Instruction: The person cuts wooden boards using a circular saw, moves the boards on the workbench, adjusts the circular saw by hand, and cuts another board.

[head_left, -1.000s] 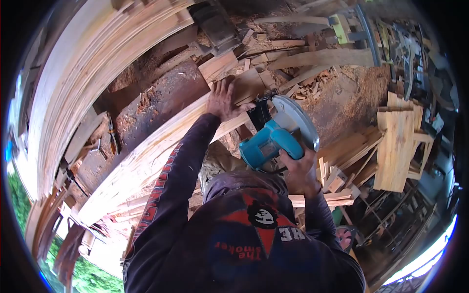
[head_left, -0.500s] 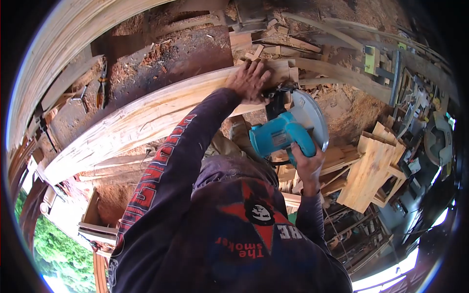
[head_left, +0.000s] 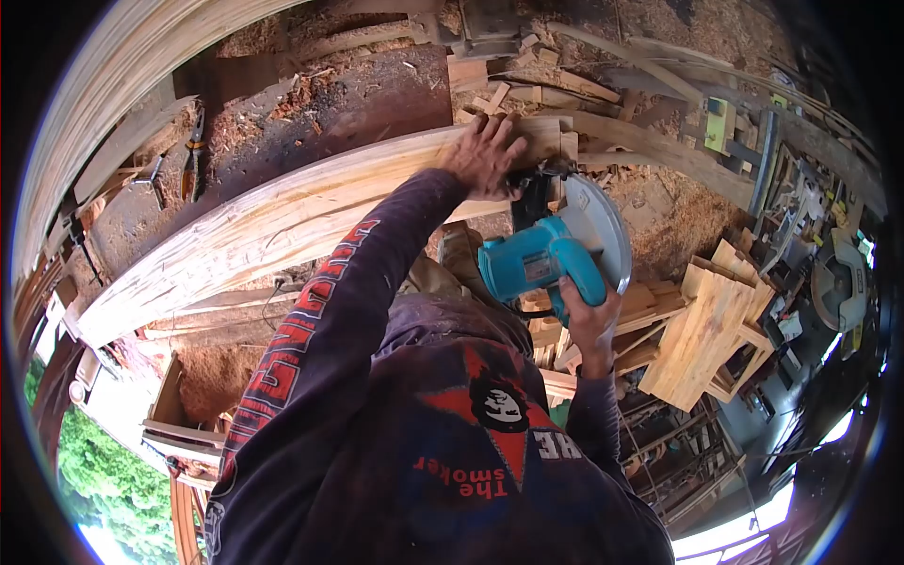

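Note:
My left hand (head_left: 485, 153) lies on a long pale wooden board (head_left: 282, 217), near its right end, with the fingers spread. My right hand (head_left: 590, 317) is wrapped round the rear handle of a teal circular saw (head_left: 527, 259). The saw's grey blade guard (head_left: 601, 226) faces right, and its front meets the board's end just below my left hand. A narrow strip (head_left: 568, 144) shows at the board's tip, beside the saw. How deep the blade sits is hidden by the guard and base.
Pliers (head_left: 194, 155) lie on a dark, sawdust-strewn surface (head_left: 377, 89) behind the board. Wood offcuts (head_left: 499, 94) litter the far side. Joined planks (head_left: 702, 330) stand at the right, with another power saw (head_left: 841, 282) beyond. A wooden box (head_left: 169, 400) sits lower left.
The whole view has shifted slightly. My left hand stays on the board, and my right hand still holds the saw at the board's end, with hardly any movement.

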Demonstrator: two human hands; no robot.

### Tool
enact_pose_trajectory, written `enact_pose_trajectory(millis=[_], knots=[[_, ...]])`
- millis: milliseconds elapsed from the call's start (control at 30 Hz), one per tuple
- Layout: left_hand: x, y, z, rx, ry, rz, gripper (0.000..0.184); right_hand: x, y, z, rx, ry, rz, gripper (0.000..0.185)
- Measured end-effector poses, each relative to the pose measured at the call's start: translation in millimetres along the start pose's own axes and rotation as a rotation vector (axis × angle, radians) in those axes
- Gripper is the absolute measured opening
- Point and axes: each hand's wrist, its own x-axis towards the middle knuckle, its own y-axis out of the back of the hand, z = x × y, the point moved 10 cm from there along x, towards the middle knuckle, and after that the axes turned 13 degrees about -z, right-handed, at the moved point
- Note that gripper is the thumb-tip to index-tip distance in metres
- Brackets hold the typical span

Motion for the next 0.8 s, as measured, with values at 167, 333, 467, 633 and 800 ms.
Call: enact_pose_trajectory(millis=[167,333,467,633,800], knots=[[-1,-1,0,0.009,0.004,0.013,0.093,5,-1,-4,-0.001,0.019,-0.023,0.025],[-3,1,0,-0.032,-0.027,0.077,0.087,8,-2,-4,0.006,-0.01,-0.021,0.024],[-2,1,-1,-0.045,-0.01,0.104,0.081,16,0,-21,-0.046,0.076,0.001,0.013],[-1,11,-8,-0.151,0.014,0.162,0.061,30,-3,-41,-0.074,0.084,-0.032,0.016],[-3,15,-10,-0.168,0.038,0.305,0.052,38,-5,-58,-0.126,0.078,-0.059,0.01]])
